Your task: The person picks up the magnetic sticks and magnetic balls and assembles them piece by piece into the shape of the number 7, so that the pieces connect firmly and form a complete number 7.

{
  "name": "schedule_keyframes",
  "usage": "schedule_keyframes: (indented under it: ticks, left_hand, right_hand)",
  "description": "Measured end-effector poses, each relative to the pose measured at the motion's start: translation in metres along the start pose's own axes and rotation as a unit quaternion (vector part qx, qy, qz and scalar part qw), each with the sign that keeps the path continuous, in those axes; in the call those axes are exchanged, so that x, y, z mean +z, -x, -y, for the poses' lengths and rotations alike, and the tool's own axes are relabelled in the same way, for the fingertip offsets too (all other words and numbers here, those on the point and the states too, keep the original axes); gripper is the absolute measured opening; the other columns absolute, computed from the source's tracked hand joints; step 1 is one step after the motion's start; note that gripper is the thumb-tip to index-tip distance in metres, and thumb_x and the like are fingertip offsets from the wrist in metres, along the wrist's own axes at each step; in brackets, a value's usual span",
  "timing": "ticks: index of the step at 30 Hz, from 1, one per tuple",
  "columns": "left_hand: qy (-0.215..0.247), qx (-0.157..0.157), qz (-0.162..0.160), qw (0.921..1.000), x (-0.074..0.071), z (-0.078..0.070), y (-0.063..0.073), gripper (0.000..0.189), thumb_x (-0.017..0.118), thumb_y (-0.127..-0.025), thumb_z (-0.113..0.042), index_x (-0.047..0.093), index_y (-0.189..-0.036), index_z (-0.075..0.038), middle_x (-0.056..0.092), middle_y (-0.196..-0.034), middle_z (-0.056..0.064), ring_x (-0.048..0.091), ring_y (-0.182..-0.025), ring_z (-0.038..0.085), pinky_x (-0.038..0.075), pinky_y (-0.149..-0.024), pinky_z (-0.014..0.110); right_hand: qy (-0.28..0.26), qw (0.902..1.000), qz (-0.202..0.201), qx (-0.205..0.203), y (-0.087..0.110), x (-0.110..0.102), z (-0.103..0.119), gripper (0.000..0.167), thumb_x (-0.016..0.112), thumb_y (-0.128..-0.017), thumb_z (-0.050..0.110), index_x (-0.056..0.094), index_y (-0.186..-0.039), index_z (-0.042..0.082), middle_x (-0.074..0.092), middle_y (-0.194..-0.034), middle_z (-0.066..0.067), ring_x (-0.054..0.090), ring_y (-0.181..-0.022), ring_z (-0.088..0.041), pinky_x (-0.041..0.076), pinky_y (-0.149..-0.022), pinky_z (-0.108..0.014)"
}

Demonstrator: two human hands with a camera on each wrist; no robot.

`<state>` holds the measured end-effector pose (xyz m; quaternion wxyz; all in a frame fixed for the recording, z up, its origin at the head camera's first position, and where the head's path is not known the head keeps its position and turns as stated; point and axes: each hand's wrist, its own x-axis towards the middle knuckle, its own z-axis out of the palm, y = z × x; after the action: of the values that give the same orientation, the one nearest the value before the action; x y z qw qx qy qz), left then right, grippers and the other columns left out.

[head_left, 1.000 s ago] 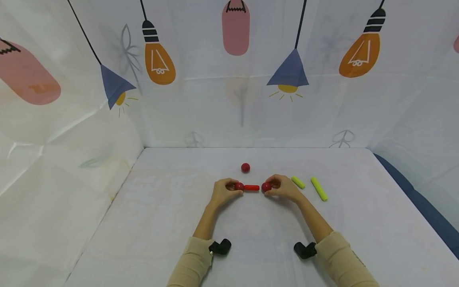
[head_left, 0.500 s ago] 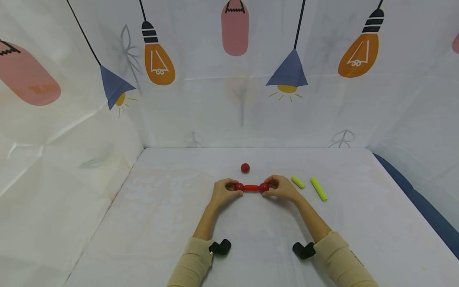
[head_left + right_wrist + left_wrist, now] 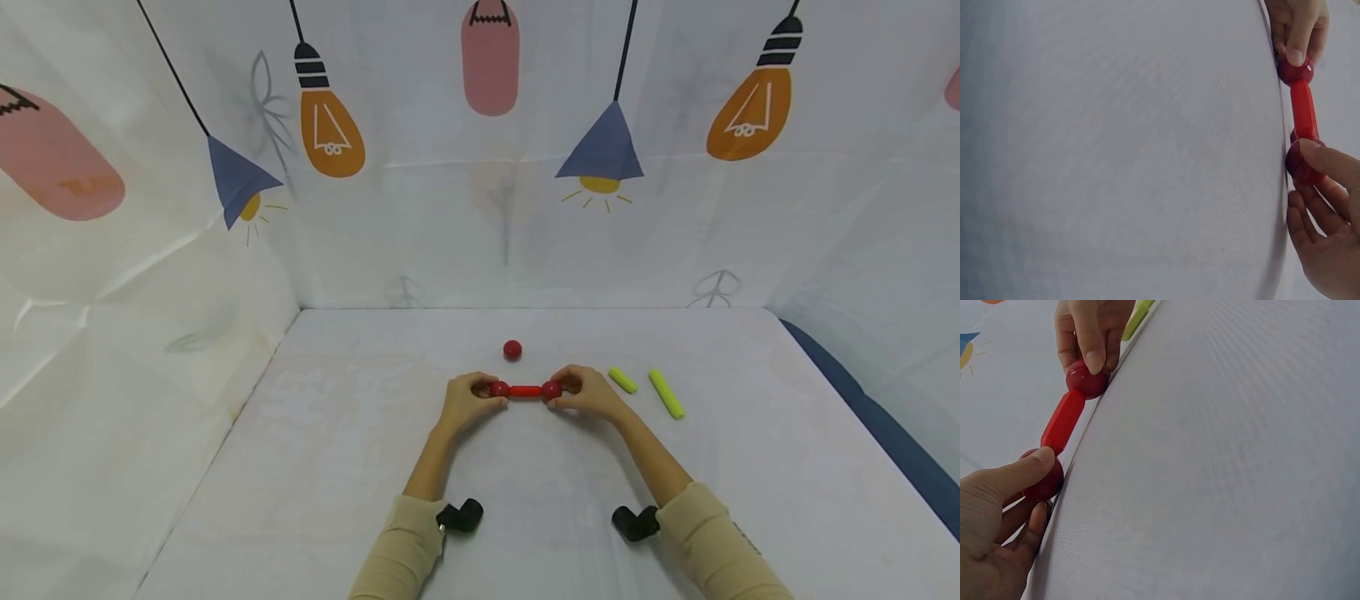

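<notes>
A bright red rod point(image 3: 525, 392) lies between two dark red balls, one at each end, close over the white table. My left hand point(image 3: 467, 405) pinches the left ball point(image 3: 500, 389) between thumb and fingers. At the other end, my right hand point(image 3: 588, 392) pinches the right ball point(image 3: 551, 391). In the left wrist view the rod point(image 3: 1064, 422) meets both balls, and the left thumb lies on top of the nearer ball point(image 3: 1047, 481). The right wrist view has the right thumb pressed on its ball point(image 3: 1302, 164), beside the rod point(image 3: 1304, 111).
A third red ball point(image 3: 512, 350) sits behind the rod. To the right of my right hand lie a short yellow-green rod point(image 3: 622, 380) and a longer one point(image 3: 666, 394). A white sheet with printed lamps point(image 3: 450, 217) stands behind the white table point(image 3: 360, 467).
The right hand has moved slightly left with its ball, closing the gap to the rod's right end. Between half a second ago and now hardly anything differs. The left hand has stayed put.
</notes>
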<state>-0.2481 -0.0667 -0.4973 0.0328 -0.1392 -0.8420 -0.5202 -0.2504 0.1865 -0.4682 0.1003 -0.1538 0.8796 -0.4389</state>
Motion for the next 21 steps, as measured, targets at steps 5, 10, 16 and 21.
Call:
schedule_keyframes:
  ticks: [5,10,16,21]
  left_hand:
    - [0.003,-0.001,0.000,1.0000,-0.001,-0.002,0.000,0.034,0.082,-0.072,-0.015,0.070,-0.100,-0.002,0.069,-0.089,0.009,0.058,-0.073,0.013,0.050,-0.068,0.023]
    - [0.009,0.002,0.001,1.0000,-0.001,-0.002,0.000,0.033,0.082,-0.072,-0.015,0.070,-0.100,-0.001,0.069,-0.089,0.009,0.059,-0.073,0.012,0.050,-0.067,0.022]
    - [0.013,0.001,0.000,0.9999,-0.002,-0.003,0.001,0.033,0.082,-0.072,-0.014,0.070,-0.100,-0.001,0.069,-0.089,0.009,0.059,-0.072,0.012,0.050,-0.067,0.022]
    - [0.012,0.002,0.001,0.9999,-0.002,-0.002,0.001,0.033,0.082,-0.072,-0.015,0.070,-0.100,-0.001,0.069,-0.090,0.010,0.059,-0.072,0.013,0.050,-0.067,0.022]
  right_hand:
    - [0.011,0.9999,0.006,-0.001,0.001,-0.002,0.001,0.040,0.074,-0.080,0.017,0.059,-0.112,-0.003,0.064,-0.107,-0.014,0.057,-0.102,-0.028,0.046,-0.093,-0.045]
    - [0.017,0.9998,0.006,-0.008,0.004,-0.007,-0.002,0.041,0.072,-0.082,0.015,0.059,-0.115,-0.003,0.063,-0.110,-0.016,0.058,-0.103,-0.030,0.047,-0.091,-0.045]
    - [0.005,0.9998,-0.013,-0.011,0.011,-0.016,-0.008,0.040,0.070,-0.084,0.015,0.058,-0.116,-0.005,0.064,-0.109,-0.018,0.060,-0.101,-0.031,0.049,-0.088,-0.044]
    - [0.001,0.9989,-0.041,-0.021,0.018,-0.023,-0.011,0.039,0.071,-0.083,0.014,0.059,-0.115,-0.005,0.065,-0.108,-0.018,0.062,-0.098,-0.031,0.050,-0.086,-0.042]
